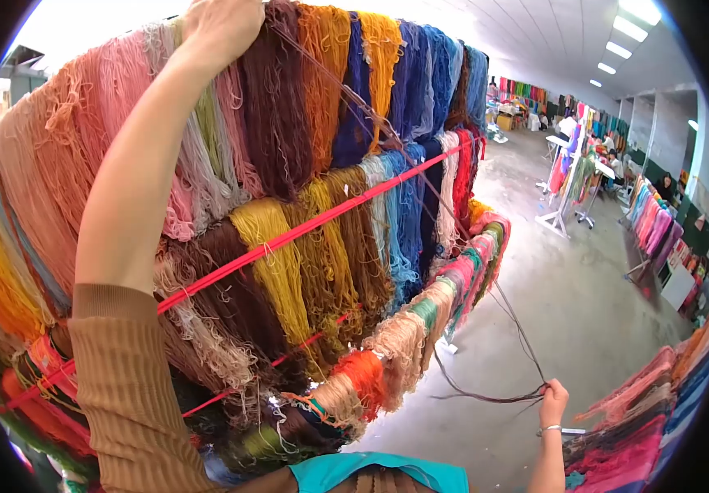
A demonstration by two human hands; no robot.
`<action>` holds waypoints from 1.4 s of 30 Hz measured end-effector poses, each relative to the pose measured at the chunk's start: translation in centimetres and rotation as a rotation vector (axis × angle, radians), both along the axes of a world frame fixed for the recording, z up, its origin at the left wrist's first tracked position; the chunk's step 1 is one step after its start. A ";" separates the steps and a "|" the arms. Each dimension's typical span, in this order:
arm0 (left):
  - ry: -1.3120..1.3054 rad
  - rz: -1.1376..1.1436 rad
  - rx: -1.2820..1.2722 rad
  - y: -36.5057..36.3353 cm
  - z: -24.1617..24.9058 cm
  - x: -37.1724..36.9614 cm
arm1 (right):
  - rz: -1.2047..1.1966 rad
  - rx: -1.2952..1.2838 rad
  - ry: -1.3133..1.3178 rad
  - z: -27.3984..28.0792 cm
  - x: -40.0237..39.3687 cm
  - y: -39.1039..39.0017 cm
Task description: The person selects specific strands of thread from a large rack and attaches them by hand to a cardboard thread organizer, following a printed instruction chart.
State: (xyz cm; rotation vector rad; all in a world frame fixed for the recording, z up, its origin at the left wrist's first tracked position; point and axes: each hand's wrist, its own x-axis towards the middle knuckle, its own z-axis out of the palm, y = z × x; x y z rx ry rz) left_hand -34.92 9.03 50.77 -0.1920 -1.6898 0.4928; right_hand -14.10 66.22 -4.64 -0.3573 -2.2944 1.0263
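My left hand (224, 31) is raised at the top edge, fingers bent and partly cut off, gripping at the dark maroon yarn (276, 103) on the rack's top row. A thin purple strand (334, 76) slants from beside this hand down across the hanging skeins. Low on the right, my right hand (554, 401) is closed around a dark strand of yarn (486, 398), which loops loosely over the floor and runs back up to the rack. A bracelet circles that wrist.
Tiers of coloured skeins fill the left, including a yellow skein (268, 255) and orange yarn (362, 378). A red cord (305, 228) crosses them diagonally. More yarn (625, 419) hangs at lower right. White stands (568, 181) and several people are farther back on the concrete floor.
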 end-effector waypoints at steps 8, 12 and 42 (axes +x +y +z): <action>-0.560 -0.595 -0.360 4.6 -8.4 0.1 | -0.071 -0.019 0.003 -0.6 1.1 -0.1; -0.670 -0.705 -0.468 5.7 -9.6 0.4 | -0.100 0.009 0.005 -1.7 1.3 0.8; -0.100 -0.080 -0.252 -1.3 3.7 -10.2 | -0.182 1.540 -1.077 -13.3 17.0 36.4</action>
